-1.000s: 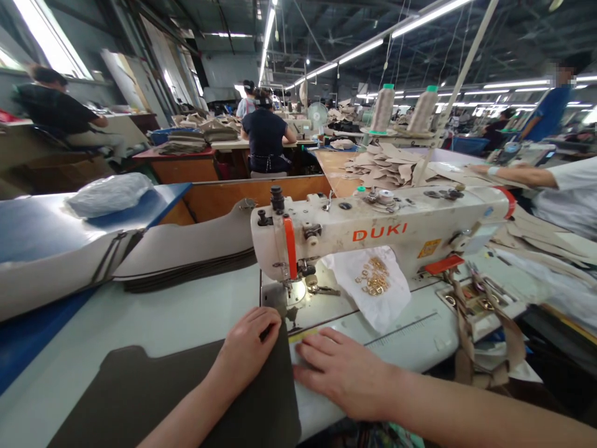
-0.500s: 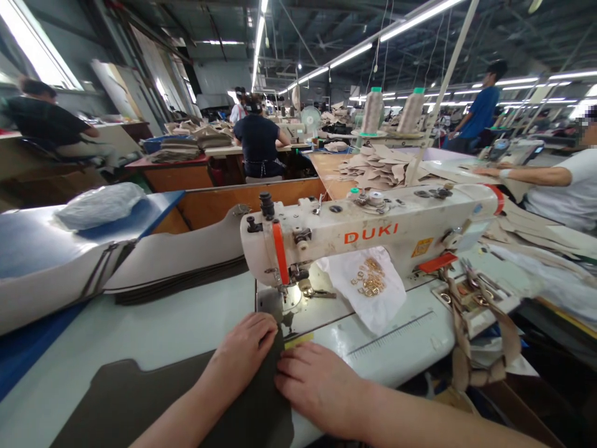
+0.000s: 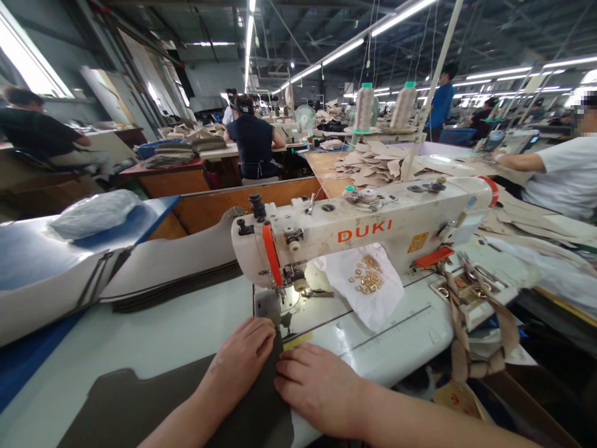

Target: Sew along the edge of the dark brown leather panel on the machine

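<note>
A dark grey-brown panel (image 3: pixel 140 404) lies on the pale machine table, its narrow far end reaching the needle area of the white sewing machine (image 3: pixel 364 231). On top of that narrow part rests my left hand (image 3: pixel 245 351), fingers curled together against the material. My right hand (image 3: pixel 310 379) is at the panel's right edge, its fingers bent and pressed together, touching the edge beside a yellow strip (image 3: pixel 297 340) on the table. The fingertips of both hands are partly hidden. Gold-coloured rings (image 3: pixel 368 277) lie on a white cloth (image 3: pixel 389 305) under the machine arm.
A stack of grey panels (image 3: pixel 177 267) lies behind at the left. To the right stands a tray (image 3: pixel 485 292) of tools with straps hanging over it. Thread cones (image 3: pixel 364 109) rise behind the machine. A person in white (image 3: pixel 566 174) sits at the right.
The camera view has shifted slightly. Both hands and the panel remain in nearly the same place by the needle area. In the background, the person in blue appears further left.
</note>
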{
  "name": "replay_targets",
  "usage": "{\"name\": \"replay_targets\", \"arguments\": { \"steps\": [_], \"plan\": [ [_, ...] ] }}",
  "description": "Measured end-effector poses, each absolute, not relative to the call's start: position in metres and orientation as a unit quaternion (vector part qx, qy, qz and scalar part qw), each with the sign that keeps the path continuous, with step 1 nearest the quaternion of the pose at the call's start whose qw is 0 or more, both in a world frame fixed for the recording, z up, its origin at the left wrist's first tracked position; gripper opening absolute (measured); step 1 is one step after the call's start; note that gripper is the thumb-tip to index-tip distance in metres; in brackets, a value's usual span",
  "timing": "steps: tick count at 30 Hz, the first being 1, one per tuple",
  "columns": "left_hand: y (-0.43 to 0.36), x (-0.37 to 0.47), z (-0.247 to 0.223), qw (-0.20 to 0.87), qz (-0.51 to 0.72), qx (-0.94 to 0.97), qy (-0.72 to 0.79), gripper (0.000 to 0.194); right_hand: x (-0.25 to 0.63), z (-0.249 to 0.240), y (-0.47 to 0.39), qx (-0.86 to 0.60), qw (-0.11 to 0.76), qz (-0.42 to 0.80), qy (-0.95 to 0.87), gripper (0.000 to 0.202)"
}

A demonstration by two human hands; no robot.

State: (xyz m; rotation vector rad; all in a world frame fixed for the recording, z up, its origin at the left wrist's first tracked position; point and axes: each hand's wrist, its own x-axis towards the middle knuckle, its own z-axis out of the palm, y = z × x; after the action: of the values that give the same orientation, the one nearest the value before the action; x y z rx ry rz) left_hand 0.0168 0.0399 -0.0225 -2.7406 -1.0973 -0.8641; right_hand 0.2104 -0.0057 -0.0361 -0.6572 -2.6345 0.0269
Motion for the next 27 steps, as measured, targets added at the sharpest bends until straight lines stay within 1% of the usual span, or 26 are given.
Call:
{"name": "replay_targets", "arguments": {
  "steps": [7, 12, 16, 19, 23, 27],
  "plan": [
    [0.040, 0.017, -0.023, 0.031, -0.311, -0.876, -0.368, 0.019, 0.210, -0.036, -0.006, -0.240, 0.215, 0.018, -0.947, 0.016],
    [0.041, 0.018, -0.021, -0.057, -0.310, -0.845, -0.432, 0.018, 0.210, -0.036, -0.005, -0.245, 0.207, 0.032, -0.947, 0.014],
    [0.043, 0.019, -0.016, -0.129, -0.277, -0.816, -0.491, 0.015, 0.209, -0.036, -0.005, -0.246, 0.203, 0.042, -0.947, 0.013],
    [0.044, 0.019, -0.012, -0.159, -0.249, -0.799, -0.523, 0.014, 0.209, -0.037, -0.005, -0.248, 0.206, 0.047, -0.945, 0.012],
    [0.044, 0.019, -0.010, -0.160, -0.237, -0.798, -0.530, 0.014, 0.209, -0.037, -0.005, -0.248, 0.210, 0.050, -0.945, 0.012],
    [0.042, 0.017, -0.016, -0.112, -0.280, -0.828, -0.473, 0.016, 0.209, -0.038, -0.006, -0.245, 0.207, 0.051, -0.946, 0.012]
  ]
}}
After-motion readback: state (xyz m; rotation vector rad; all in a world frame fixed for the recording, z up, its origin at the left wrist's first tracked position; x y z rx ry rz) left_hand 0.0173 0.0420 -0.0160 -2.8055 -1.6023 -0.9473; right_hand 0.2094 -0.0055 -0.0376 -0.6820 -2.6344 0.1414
